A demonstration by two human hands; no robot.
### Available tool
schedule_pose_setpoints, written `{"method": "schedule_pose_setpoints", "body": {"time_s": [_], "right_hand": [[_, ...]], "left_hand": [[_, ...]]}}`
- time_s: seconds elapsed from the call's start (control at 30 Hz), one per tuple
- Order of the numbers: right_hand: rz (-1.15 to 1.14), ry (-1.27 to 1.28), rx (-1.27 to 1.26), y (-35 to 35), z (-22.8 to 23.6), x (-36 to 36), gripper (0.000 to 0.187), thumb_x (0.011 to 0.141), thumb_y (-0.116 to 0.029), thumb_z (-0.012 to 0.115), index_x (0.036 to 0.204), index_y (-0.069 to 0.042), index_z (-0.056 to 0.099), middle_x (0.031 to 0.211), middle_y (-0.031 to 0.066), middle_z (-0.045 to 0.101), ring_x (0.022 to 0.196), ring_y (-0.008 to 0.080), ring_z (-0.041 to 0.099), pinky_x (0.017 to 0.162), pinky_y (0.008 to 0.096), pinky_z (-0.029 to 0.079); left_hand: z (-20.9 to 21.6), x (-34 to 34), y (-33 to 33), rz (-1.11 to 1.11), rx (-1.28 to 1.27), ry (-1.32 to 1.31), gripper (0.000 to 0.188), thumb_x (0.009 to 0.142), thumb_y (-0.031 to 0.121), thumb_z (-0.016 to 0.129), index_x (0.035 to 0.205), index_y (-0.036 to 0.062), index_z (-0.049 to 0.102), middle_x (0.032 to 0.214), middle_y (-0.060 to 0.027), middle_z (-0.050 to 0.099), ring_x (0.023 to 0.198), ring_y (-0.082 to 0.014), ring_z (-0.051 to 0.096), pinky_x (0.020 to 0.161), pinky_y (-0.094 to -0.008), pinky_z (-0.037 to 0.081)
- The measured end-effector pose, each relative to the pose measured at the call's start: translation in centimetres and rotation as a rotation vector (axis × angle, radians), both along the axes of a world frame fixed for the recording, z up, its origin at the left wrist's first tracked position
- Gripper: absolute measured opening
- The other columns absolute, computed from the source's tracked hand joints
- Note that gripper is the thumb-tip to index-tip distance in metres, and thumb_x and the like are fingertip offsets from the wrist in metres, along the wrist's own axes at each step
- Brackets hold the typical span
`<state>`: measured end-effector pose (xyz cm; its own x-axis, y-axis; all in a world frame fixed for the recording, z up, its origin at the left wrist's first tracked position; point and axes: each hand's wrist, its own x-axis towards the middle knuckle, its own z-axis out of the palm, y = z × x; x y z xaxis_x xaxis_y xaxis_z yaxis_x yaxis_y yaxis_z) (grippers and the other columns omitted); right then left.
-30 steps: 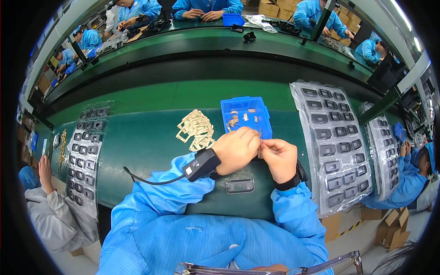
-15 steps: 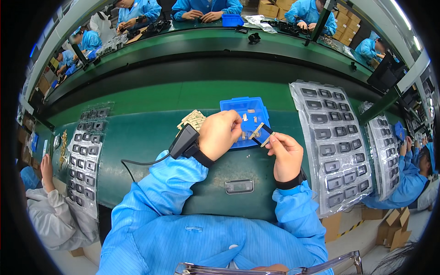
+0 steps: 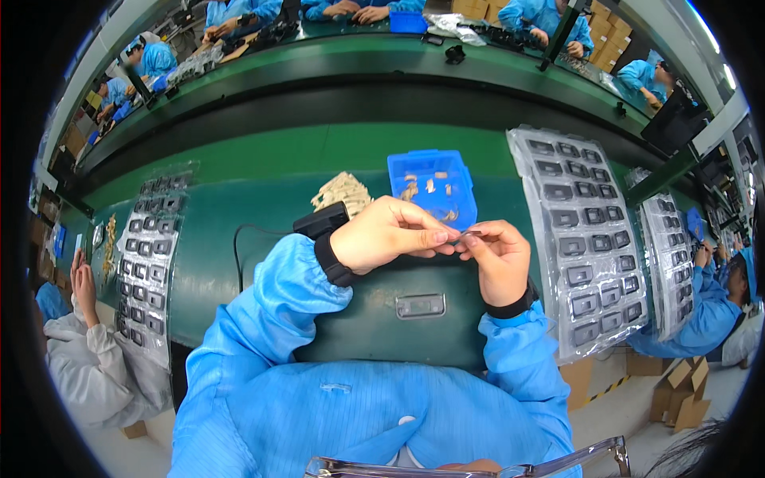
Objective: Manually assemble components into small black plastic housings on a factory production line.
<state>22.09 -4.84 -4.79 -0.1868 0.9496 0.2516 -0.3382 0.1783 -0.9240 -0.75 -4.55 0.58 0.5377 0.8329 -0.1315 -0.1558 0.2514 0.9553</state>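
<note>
My right hand (image 3: 504,259) pinches a small dark strip (image 3: 472,233) between thumb and fingers. My left hand (image 3: 390,233) is closed in a pinch against the strip's left end, and the fingertips of both hands nearly meet. What my left fingers grip is hidden. Just beyond my hands stands a blue plastic box (image 3: 458,169) with several small tan pieces (image 3: 431,186) inside. A pile of tan strips (image 3: 341,191) lies left of the box. On the mat, nearer to me, rests a dark rectangular plastic casing (image 3: 421,306).
Clear trays (image 3: 567,245) of dark casings stand to the right; another tray (image 3: 146,256) lies left. A worker in white (image 3: 100,358) sits at the far left. Across a raised green bench (image 3: 335,77), several people in blue work. A black wrist device (image 3: 322,220) with a cable sits on my left wrist.
My left hand has come out from over the blue box towards me and met my right hand at the strip. The strip has turned and is now mostly covered by fingers.
</note>
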Motion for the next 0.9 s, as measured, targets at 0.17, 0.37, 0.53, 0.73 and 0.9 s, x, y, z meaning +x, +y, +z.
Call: {"method": "schedule_pose_setpoints", "body": {"time_s": [0.17,0.37,0.53,0.73,0.9], "right_hand": [[0.316,-0.043,0.064,-2.7,0.8,0.6,0.035,0.082,0.018,0.056,0.115,0.007,0.061,0.123,0.0170,0.062,0.112,0.0246,0.065,0.085,0.0291,0.056],[0.210,-0.397,0.061,-6.7,1.8,0.0,0.060,0.069,-0.002,0.089,0.122,0.001,0.063,0.124,0.0125,0.064,0.114,0.0200,0.065,0.088,0.0285,0.057],[0.073,-0.588,0.199,-7.8,0.5,-0.5,0.047,0.071,0.001,0.086,0.115,-0.001,0.067,0.120,0.0142,0.067,0.108,0.0207,0.067,0.087,0.0304,0.058],[0.176,-0.427,-0.041,-7.3,-0.3,-0.3,0.043,0.076,0.004,0.081,0.116,-0.001,0.066,0.119,0.0141,0.067,0.109,0.0187,0.066,0.091,0.0291,0.056],[0.089,-0.871,0.419,-5.4,0.2,0.3,0.038,0.065,-0.004,0.085,0.101,-0.007,0.072,0.100,0.0055,0.073,0.104,0.0311,0.062,0.090,0.0388,0.051]], "left_hand": [[-0.4,-1.5,-3.3,-0.022,0.219,0.110,0.011,0.090,0.000,0.070,0.099,-0.0044,0.074,0.119,-0.0173,0.070,0.106,-0.0207,0.068,0.093,-0.0314,0.055],[-3.2,-1.6,-7.2,0.180,0.462,0.316,0.009,0.084,0.006,0.077,0.091,0.0025,0.074,0.111,-0.0126,0.070,0.097,-0.0209,0.069,0.082,-0.0316,0.056],[-4.1,-1.2,-8.7,0.234,0.621,0.365,0.011,0.081,0.004,0.079,0.089,0.0018,0.073,0.112,-0.0132,0.070,0.100,-0.0241,0.069,0.084,-0.0329,0.056],[-5.0,-1.5,-8.9,0.258,0.753,0.437,0.018,0.079,0.012,0.081,0.091,0.0048,0.071,0.112,-0.0094,0.069,0.097,-0.0274,0.069,0.078,-0.0358,0.057],[-6.0,-2.5,-9.1,0.173,0.939,0.760,0.041,0.077,0.032,0.082,0.107,0.0090,0.068,0.124,-0.0071,0.066,0.102,-0.0286,0.068,0.078,-0.0360,0.057]]}}
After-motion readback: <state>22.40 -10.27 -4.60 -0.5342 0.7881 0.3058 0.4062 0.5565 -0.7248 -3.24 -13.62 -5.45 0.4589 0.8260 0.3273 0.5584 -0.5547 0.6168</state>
